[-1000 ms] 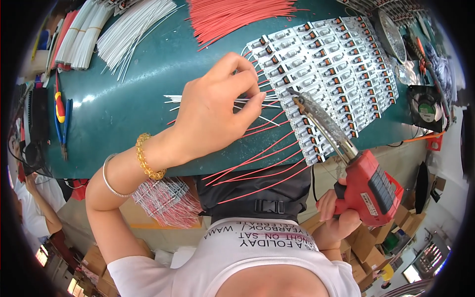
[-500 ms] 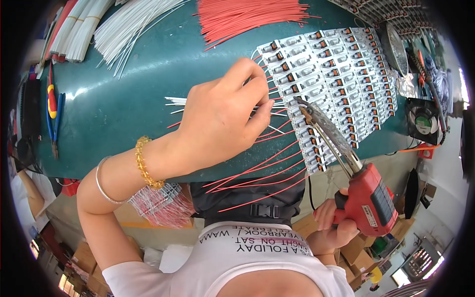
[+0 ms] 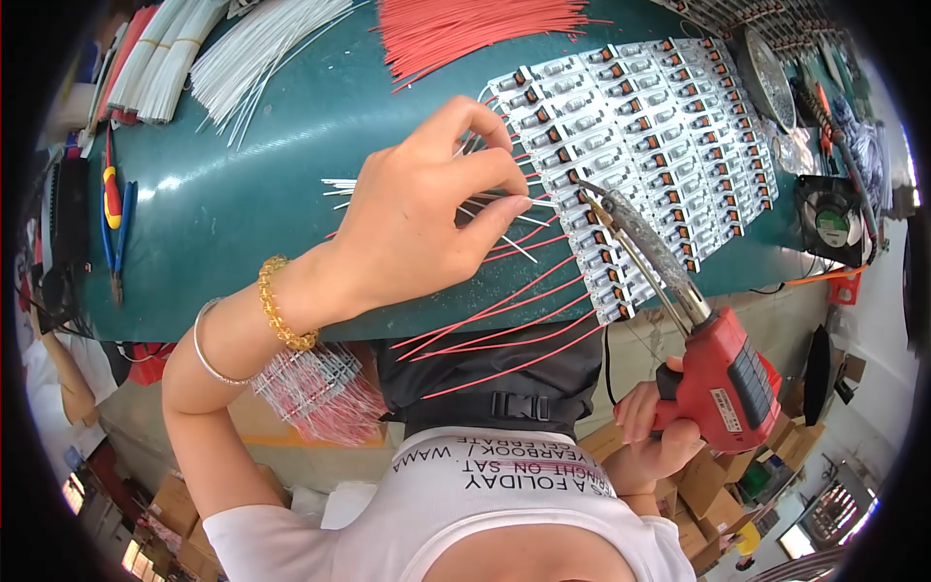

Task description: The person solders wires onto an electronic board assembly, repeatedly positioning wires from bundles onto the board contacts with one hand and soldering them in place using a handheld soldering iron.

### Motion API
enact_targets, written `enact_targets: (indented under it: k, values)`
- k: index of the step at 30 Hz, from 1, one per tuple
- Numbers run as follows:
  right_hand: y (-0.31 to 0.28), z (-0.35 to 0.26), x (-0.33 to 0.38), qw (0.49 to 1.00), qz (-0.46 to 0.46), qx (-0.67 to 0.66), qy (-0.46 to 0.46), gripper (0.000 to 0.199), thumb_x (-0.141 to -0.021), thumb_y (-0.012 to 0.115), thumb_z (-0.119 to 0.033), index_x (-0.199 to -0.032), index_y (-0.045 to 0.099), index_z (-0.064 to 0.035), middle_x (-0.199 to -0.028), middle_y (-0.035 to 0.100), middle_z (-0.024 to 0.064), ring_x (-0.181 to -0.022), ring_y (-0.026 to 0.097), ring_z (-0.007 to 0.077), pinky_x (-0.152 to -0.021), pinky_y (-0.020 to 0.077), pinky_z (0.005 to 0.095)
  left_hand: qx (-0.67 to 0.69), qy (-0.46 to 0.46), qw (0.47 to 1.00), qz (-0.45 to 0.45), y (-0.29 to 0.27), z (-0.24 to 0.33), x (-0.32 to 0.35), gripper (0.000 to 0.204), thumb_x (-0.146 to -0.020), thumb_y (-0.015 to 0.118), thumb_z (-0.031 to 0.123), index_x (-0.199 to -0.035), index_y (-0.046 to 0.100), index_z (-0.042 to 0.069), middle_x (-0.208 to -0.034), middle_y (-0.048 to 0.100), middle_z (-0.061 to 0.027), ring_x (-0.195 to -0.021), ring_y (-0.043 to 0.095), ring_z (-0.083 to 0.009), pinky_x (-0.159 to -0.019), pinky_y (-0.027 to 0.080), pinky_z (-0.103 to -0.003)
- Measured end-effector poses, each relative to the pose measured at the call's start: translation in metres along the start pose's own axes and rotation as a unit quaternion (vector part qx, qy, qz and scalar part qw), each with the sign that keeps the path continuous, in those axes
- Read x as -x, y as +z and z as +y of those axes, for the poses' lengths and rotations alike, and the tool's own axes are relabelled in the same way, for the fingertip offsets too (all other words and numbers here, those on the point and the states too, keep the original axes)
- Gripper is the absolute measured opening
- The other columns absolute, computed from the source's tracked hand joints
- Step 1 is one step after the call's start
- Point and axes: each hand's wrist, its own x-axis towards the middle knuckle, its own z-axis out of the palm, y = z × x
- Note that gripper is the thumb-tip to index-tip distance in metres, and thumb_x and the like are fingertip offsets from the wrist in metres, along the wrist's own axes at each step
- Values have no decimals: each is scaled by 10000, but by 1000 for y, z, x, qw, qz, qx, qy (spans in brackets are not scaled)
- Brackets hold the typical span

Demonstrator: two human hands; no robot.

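Note:
My left hand (image 3: 427, 209) is closed in a pinch, thumb and forefinger on a thin white wire (image 3: 543, 203) at the panel's left edge. More loose white wires (image 3: 516, 246) pass under its fingers and palm. A panel of small circuit boards (image 3: 635, 126) lies on the table in rows, with metal parts and orange-and-black pieces. Red wires (image 3: 514, 308) trail from its left edge, some over the table's front edge. My right hand (image 3: 659, 435) grips a red and black soldering gun (image 3: 722, 383). Its dark tip reaches the panel beside the pinched wire.
Bundles of red wires (image 3: 475, 34) and white wires (image 3: 262, 53) lie at the back. Pliers with red-yellow handles (image 3: 112, 199) and blue-handled cutters (image 3: 118, 252) sit at left. A small fan (image 3: 831, 223) and a round metal dish (image 3: 766, 78) stand at right. Wired boards (image 3: 320, 393) show below the table edge.
The whole view has shifted slightly. My left fingertips sit a little closer to the panel edge. The soldering gun's tip stays at the panel, still in my right hand.

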Motion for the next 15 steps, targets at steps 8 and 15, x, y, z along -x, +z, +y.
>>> enact_targets:
  k: [8,15]
  values:
    - [-9,-1,12,999,15,28,16,869,-820,533,-635,-1226,381,118,-451,417,-18,-363,391,93,-396,365,230,-6,-17,1000,11,13,11,4,102,-732,692,-5,-754,593,-2,-927,563,-84,-692,578,-172,-600,480,-257]
    - [-6,-1,8,999,-1,24,39,780,-813,582,-590,-1148,435,98,-475,447,-5,-380,430,111,-398,380,241,-25,-14,999,26,15,9,6,114,-737,672,-22,-760,562,-7,-891,570,-91,-717,591,-196,-610,493,-272]
